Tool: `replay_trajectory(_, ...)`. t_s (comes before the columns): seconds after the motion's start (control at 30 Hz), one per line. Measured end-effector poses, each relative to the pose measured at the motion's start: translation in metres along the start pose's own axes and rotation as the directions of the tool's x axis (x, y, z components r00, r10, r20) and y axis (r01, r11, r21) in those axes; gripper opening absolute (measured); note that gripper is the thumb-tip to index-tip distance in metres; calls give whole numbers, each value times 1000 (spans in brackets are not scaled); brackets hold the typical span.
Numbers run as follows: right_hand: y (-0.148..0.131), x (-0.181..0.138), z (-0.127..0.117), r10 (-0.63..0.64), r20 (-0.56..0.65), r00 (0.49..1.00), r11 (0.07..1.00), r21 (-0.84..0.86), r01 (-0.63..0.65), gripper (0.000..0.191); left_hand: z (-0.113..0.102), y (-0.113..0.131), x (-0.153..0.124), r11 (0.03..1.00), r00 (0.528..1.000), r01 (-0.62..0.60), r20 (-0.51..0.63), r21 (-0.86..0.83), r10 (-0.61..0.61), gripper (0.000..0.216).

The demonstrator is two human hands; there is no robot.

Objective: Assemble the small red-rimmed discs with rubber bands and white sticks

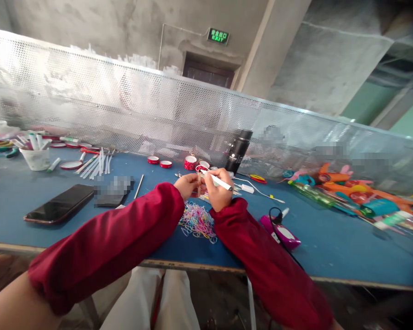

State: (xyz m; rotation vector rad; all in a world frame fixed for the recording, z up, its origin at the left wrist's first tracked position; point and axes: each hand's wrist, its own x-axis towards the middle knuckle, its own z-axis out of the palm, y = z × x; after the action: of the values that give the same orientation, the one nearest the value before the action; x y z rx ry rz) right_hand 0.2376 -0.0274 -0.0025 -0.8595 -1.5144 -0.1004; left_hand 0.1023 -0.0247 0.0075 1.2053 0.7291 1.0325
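My right hand [220, 196] is closed around a white marker [221, 182], its writing end pointing left toward my left hand. Between the fingers of my left hand [187, 186] is a small flat tan strip [198, 187], held upright; it looks like a wooden stick, partly covered by the fingers. The marker's tip is close to the strip, but whether they touch I cannot tell. Below both hands, a loose pile of colourful rubber bands [198, 221] lies on the blue table [179, 250]. Some pale sticks [203, 196] lie partly hidden behind my hands.
Red tape rolls [190, 162] and a black bottle [239, 152] stand toward the back. At left are a phone [60, 205], white sticks [98, 166] and a cup of markers [35, 159]. A purple power strip [281, 233] and colourful toy pieces [359, 195] lie at right.
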Motion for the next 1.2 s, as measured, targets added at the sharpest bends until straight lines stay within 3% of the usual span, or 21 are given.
replay_trajectory(1.2, -1, 1, 0, -20, 23, 1000, 998, -56, 22, 10, -1, -2, 4, 998, 999, -47, -21, 40, 47, 6)
